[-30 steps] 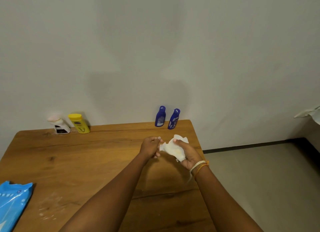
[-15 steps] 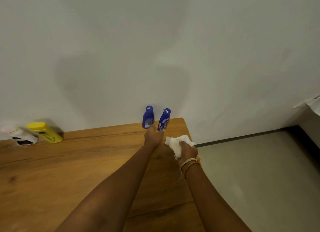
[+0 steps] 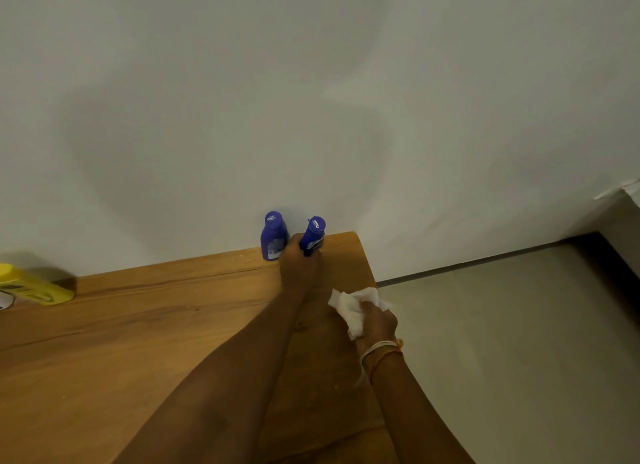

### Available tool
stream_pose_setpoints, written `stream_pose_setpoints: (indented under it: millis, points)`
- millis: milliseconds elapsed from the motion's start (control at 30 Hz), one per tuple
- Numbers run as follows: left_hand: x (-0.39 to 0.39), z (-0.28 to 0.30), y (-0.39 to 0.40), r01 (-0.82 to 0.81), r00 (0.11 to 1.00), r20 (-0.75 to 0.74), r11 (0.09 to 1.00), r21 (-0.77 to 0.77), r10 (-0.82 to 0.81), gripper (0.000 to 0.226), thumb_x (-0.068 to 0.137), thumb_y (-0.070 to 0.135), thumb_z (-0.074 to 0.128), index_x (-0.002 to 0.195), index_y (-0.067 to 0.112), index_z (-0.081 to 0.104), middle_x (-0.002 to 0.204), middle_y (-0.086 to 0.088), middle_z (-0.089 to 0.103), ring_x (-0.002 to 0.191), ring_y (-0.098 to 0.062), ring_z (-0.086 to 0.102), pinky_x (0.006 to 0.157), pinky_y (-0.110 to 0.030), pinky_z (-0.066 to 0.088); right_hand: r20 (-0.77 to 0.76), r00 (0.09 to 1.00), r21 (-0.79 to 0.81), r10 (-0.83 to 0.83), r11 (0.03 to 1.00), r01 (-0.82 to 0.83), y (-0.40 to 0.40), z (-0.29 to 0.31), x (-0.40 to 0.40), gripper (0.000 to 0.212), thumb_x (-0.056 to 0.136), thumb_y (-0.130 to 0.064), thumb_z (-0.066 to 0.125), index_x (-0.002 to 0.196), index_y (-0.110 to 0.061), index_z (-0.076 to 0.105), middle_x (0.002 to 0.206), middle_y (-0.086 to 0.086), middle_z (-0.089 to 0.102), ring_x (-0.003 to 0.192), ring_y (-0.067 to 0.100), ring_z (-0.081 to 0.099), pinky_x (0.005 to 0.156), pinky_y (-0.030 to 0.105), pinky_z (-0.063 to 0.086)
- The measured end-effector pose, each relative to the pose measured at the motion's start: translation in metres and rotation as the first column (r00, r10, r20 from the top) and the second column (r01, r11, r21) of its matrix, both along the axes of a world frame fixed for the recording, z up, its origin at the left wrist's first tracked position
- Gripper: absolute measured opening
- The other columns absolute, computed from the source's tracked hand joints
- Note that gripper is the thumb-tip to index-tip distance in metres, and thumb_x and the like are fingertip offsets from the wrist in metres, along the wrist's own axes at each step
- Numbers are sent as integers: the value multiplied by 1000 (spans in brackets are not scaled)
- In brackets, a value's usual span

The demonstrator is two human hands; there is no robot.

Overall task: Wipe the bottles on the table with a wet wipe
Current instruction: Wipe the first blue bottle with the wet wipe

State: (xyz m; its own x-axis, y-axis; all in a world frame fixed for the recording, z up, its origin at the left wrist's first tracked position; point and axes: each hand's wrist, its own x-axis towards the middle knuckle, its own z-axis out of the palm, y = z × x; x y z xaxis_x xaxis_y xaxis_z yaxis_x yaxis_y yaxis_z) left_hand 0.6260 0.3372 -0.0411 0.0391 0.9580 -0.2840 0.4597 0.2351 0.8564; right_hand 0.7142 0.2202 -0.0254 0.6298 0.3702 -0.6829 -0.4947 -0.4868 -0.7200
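Two small blue bottles stand against the wall at the far right corner of the wooden table. My left hand reaches forward and grips the right blue bottle around its lower body; the bottle leans a little to the right. The left blue bottle stands upright just beside my hand. My right hand hovers nearer to me over the table's right edge and holds a crumpled white wet wipe.
A yellow bottle lies at the far left against the wall, with part of a white bottle at the frame edge beside it. The table's right edge drops to a grey floor.
My left hand has let go of the wipe, reached forward and taken hold of the right blue bottle. My right hand keeps the wipe. The view has swung right and closer.
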Motion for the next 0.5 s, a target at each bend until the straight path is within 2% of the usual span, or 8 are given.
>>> stream_pose_setpoints:
  millis: [33,100,167,233,333,400,467,500]
  points:
    - [0,0,0,-15,1000,9,1000,8,15,1,96,1,47,96,1,46,76,2,52,68,-8,43,92,-29,38,-18,1000,2,-26,1000,26,0,0,2,24,87,-4,59,109,5,58,99,17,57,88,30,56,56,28,47]
    - [-3,-2,-5,-45,999,0,999,25,45,18,93,11,58,105,-2,56,91,-10,62,82,-16,53,90,-31,43,-53,997,9,-48,999,48,0,2,3,28,87,-3,59,114,4,55,104,19,57,92,34,57,57,31,48]
    - [-7,6,-13,-51,998,22,999,1,51,33,89,18,63,114,-2,55,107,-14,63,99,-24,58,95,-34,45,-66,997,3,-31,1000,31,-2,10,3,30,88,-2,58,117,4,54,106,21,57,92,33,57,52,28,47]
    - [-13,14,-25,-68,992,103,997,-23,70,42,86,18,67,120,0,52,117,-14,62,107,-26,59,91,-35,50,-58,998,-4,-24,1000,24,-5,21,3,33,88,-1,56,120,6,52,108,22,57,88,30,56,49,25,44]
    - [-28,30,-48,-76,965,247,995,-66,90,47,83,15,70,123,3,50,114,-8,61,99,-18,60,75,-25,52,-89,996,41,-24,999,27,-16,44,3,36,89,1,55,125,6,50,112,24,56,80,28,56,43,25,45]
    - [-38,43,-66,-65,939,327,990,-123,103,45,83,14,70,122,5,49,110,-7,60,94,-17,60,70,-22,53,-126,992,102,-8,995,21,-26,63,1,39,89,0,55,127,4,48,106,19,53,73,23,55,38,23,47]
    - [-47,58,-85,-33,921,375,983,-183,101,45,84,15,69,122,5,48,111,-9,60,95,-22,61,74,-29,55,-165,986,164,-7,986,34,-39,81,-4,39,91,-5,55,129,-1,45,108,16,51,79,26,55,46,30,49]
    - [-52,64,-94,-12,910,403,978,-207,96,46,84,16,68,124,6,47,114,-10,61,97,-26,62,79,-37,57,-175,985,194,-6,980,40,-46,91,-6,39,93,-7,54,130,-3,44,109,15,50,85,28,55,53,33,50]
